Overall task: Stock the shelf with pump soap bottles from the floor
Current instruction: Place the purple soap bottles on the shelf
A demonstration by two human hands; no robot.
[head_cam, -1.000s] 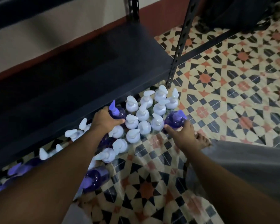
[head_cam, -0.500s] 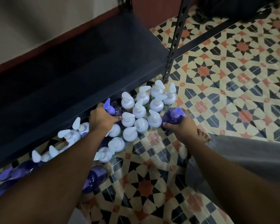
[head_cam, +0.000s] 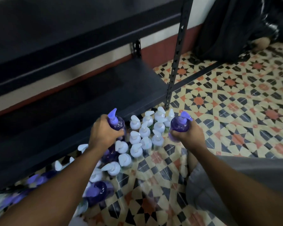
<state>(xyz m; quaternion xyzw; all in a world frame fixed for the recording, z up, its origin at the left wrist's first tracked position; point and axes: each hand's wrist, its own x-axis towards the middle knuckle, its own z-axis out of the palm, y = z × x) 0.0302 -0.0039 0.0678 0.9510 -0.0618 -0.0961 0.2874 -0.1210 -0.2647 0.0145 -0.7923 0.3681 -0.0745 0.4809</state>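
Purple bottle is finger-clamped by left hand | second bottle by right hand | both are now lifted off floor | shelf is judged next

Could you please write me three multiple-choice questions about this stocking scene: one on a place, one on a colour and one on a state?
1. Where does the cluster of white-pump bottles stand?
A. on the floor between the left hand and the right hand
B. on a chair
C. in a box

2. What colour are the left bottle and the right bottle, the two being held?
A. green
B. purple
C. red

3. What is the right hand doing?
A. lying flat on the floor
B. pointing at the wall
C. gripping a bottle

Answers:
1 A: the cluster stands on the tiles between the two hands.
2 B: both bodies and pumps look purple.
3 C: its fingers curl round the right bottle.
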